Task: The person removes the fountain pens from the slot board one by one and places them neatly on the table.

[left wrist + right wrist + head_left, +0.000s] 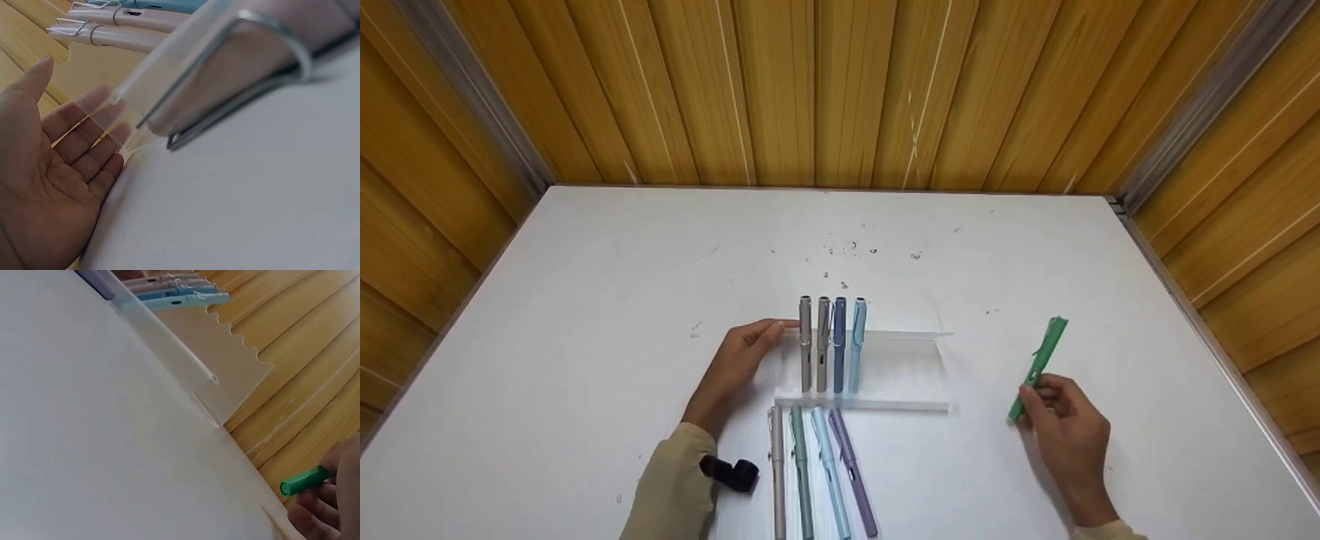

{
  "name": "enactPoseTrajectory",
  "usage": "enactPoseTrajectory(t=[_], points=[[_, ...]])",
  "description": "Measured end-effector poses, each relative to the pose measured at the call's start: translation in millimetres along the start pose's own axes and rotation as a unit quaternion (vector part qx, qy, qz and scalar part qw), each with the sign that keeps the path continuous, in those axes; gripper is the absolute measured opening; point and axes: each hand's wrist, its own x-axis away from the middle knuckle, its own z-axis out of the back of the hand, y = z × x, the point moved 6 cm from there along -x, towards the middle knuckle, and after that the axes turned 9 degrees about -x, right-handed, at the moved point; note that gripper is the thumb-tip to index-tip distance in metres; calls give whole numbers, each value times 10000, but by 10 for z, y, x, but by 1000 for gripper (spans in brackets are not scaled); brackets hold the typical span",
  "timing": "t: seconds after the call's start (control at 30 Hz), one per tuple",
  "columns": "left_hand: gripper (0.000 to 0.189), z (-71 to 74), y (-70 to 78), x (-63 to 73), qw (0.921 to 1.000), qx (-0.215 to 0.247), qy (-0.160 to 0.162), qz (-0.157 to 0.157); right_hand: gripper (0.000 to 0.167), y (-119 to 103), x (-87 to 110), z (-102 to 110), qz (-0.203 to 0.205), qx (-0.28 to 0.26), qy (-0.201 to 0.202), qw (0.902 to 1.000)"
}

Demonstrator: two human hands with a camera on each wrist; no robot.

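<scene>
My right hand (1069, 431) pinches a bright green fountain pen (1048, 345) near its lower end, right of a clear acrylic pen stand (904, 367). The pen tilts, its clip end up. In the right wrist view, the green pen's end (304, 481) points out between thumb and fingers. My left hand (739, 360) is at the stand's left end; the left wrist view shows its straight fingers (84, 140) behind the clear panel, thumb apart. Side by side in the stand's left part lean two taupe pens (805, 360), a dark blue pen (839, 352) and a light blue pen (856, 349).
In front of the stand lie a taupe pen (778, 480), a sage green pen (802, 480), a light blue pen (831, 480) and a purple pen (855, 480). The white table (585, 300) has small dark marks; wood-look walls (847, 90) enclose its back and sides.
</scene>
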Motion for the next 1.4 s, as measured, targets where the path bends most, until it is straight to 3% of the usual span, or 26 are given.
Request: enactPoseTrajectory(t=[0.07, 0.17, 0.23, 0.3, 0.43, 0.53, 0.7, 0.97, 1.23, 1.4], points=[[33, 0, 4, -5, 10000, 17, -14, 26, 11, -47, 166, -95, -487, -97, -529, 9974], [33, 6, 25, -16, 10000, 11, -9, 6, 11, -170, 444, -322, -880, -464, -1518, 9834], [33, 10, 38, -22, 10000, -14, 9, 2, 10, -277, 604, -487, -730, -802, -2177, 9700], [33, 9, 47, -22, 10000, -34, 25, -8, 10, -386, 730, -638, -311, -1060, -2739, 9554], [33, -17, 41, -14, 10000, 3, 7, 4, 8, -517, 882, -837, 366, -1372, -3426, 9287], [33, -33, 32, -18, 10000, 29, -22, -39, 7, -528, 927, -891, 388, -1310, -3565, 9242], [33, -30, 53, -28, 9999, 45, -15, -165, 4, -534, 945, -911, 404, -968, -3547, 9291], [34, -4, 57, -11, 9999, 63, -10, -125, 6, -649, 969, -960, 997, -469, -3332, 9364], [34, 1, 54, -9, 9999, -48, -9, -92, 10, -654, 988, -1003, 815, 124, -3353, 9385], [35, -9, 49, -10, 10000, -20, -24, -24, 9, -664, 1001, -1011, 936, 138, -3281, 9399]])
